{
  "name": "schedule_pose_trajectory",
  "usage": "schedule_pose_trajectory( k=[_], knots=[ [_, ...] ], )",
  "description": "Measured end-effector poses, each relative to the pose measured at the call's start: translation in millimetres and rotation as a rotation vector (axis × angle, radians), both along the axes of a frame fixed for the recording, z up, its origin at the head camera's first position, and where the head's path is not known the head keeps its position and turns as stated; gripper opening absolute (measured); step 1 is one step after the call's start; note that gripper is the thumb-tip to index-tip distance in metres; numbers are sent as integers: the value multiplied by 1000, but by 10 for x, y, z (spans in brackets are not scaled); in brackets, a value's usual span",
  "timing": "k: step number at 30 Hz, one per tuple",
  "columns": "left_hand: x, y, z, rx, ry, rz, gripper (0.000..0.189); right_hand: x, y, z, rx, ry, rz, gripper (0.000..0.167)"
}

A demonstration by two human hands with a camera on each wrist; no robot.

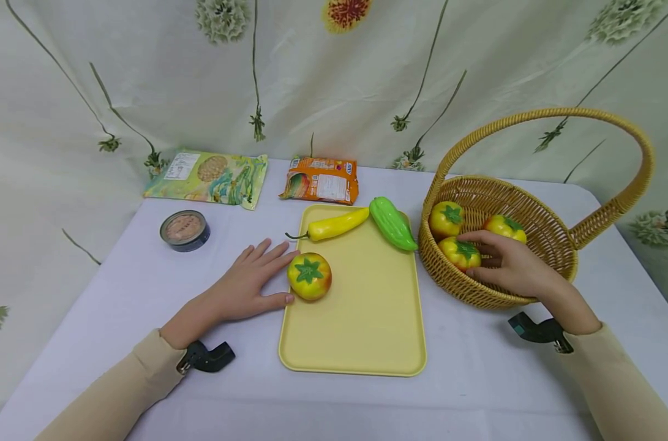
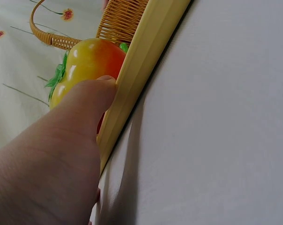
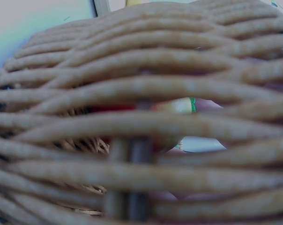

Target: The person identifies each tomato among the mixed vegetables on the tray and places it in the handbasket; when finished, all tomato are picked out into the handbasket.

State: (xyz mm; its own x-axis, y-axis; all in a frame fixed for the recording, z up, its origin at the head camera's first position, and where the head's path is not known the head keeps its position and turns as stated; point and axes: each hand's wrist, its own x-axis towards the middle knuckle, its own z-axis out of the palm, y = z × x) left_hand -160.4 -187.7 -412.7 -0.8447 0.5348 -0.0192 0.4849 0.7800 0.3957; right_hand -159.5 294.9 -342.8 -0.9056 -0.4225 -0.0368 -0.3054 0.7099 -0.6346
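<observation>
A yellow-and-red toy persimmon (image 1: 309, 277) with a green leafy top sits at the left side of the yellow tray (image 1: 361, 331). My left hand (image 1: 247, 285) lies flat beside it with spread fingers, the fingertips and thumb at the tray's left rim. In the left wrist view the thumb (image 2: 92, 96) is close to the fruit. Inside the wicker basket (image 1: 477, 294), my right hand (image 1: 512, 263) has thumb and fingers around the front persimmon (image 1: 459, 252). Two more persimmons lie behind it. Basket weave fills the right wrist view and mostly hides that grip.
A yellow pepper (image 1: 338, 225) and a green pepper (image 1: 392, 224) lie at the tray's far end. Beyond it are an orange packet (image 1: 321, 179) and a green packet (image 1: 209, 177). A round tin (image 1: 185, 230) stands at left. The basket's tall handle (image 1: 554, 113) arches over it.
</observation>
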Motion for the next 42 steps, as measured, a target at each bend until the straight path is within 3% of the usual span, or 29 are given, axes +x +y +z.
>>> schedule_pose_trajectory(
  k=[42],
  knots=[
    [11, 3, 14, 2, 5, 0, 81, 16, 12, 30, -56, 41, -44, 47]
  ],
)
